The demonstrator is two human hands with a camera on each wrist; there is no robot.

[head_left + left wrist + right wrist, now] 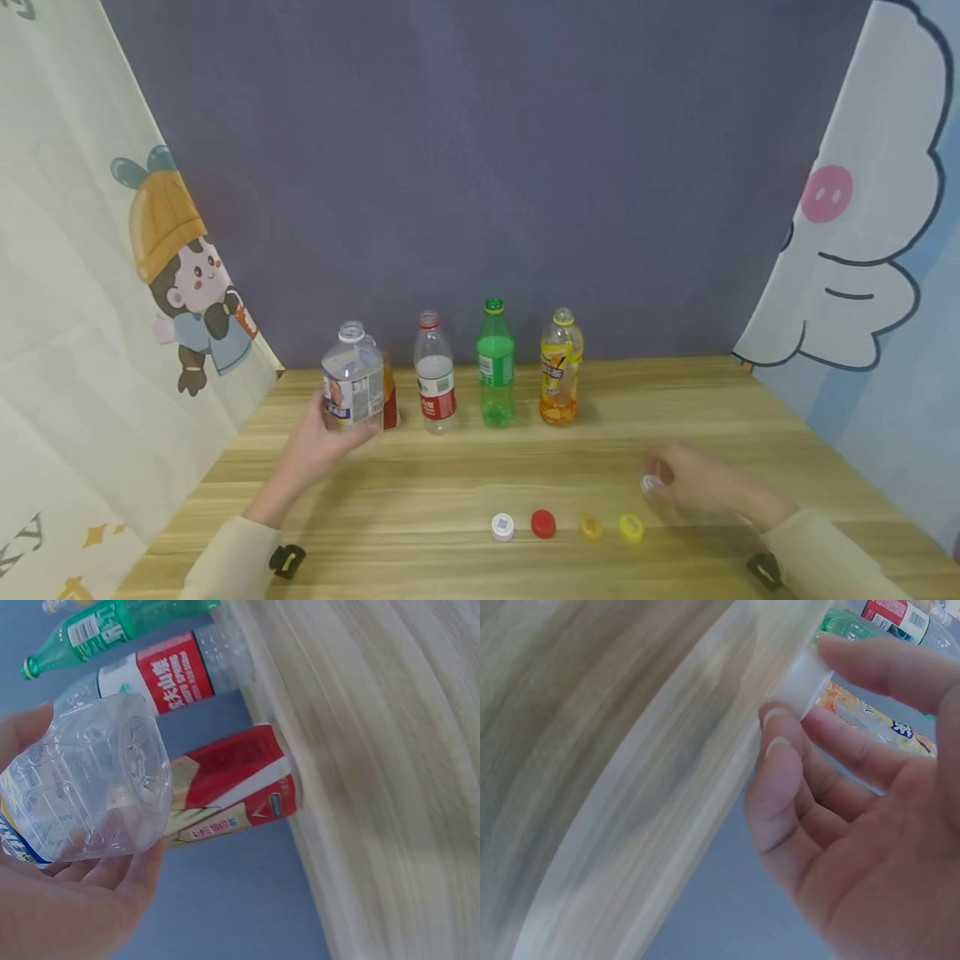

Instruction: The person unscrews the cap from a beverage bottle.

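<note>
My left hand [321, 442] grips a clear, uncapped plastic bottle [354, 375] with a white neck ring and a printed label. In the left wrist view its bare base [142, 769] faces the camera, with thumb and fingers around the body. Behind it stands a red and tan carton-like container [240, 780], mostly hidden by the bottle in the head view. At the right, my right hand [693, 479] pinches a white bottle cap [804, 681] between thumb and fingers, above the table. A row of caps lies nearby: white [502, 527], red [543, 523], orange-yellow [591, 527] and yellow [632, 527].
Along the back of the wooden table [420, 492] stand three more uncapped bottles: a clear one with a red-and-white label [437, 387], a green one [496, 367] and one with a yellow label [559, 371]. A dark grey-blue backdrop [480, 167] rises behind them.
</note>
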